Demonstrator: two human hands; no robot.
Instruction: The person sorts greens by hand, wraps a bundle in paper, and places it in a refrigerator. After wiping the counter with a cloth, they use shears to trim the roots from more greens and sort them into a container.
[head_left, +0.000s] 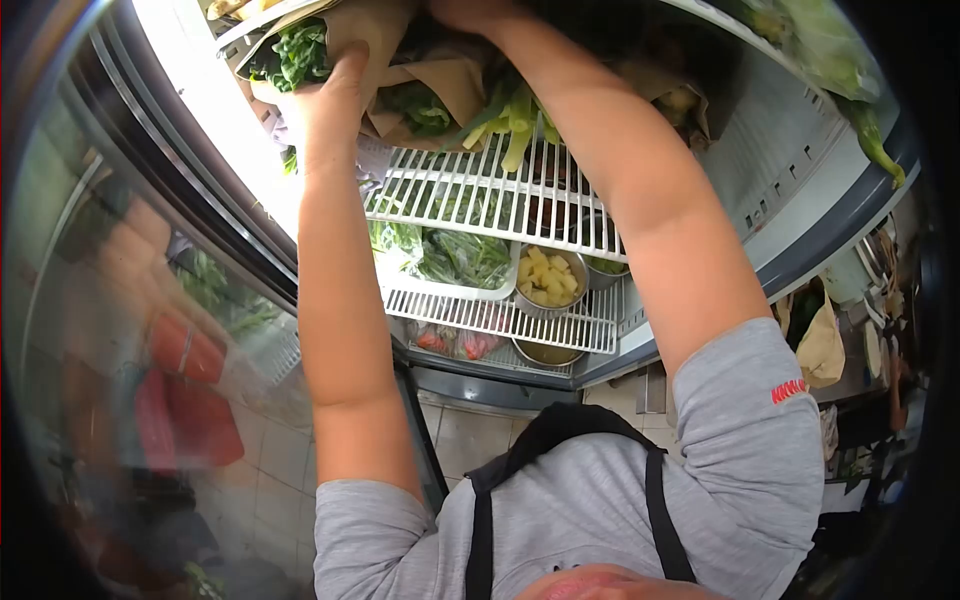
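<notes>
My left hand (338,88) grips the lower side of a brown paper bag (376,38) on the upper shelf of an open fridge, its thumb pressed on the paper. Dark leafy greens (300,55) show in the bag's mouth. My right hand (470,14) reaches deep into the same shelf at the top edge of the view, close to the bag's right side; its fingers are hidden. Between my arms lie another paper bag (445,82) with greens and some pale green stalks (518,125).
On the wire shelf (480,200) below are a white tray (490,293) of bagged greens and a metal pot (552,308) of yellow chunks. Red bagged produce (465,340) sits lower. The glass door (150,300) stands open at left; a long green vegetable (875,145) hangs over at right.
</notes>
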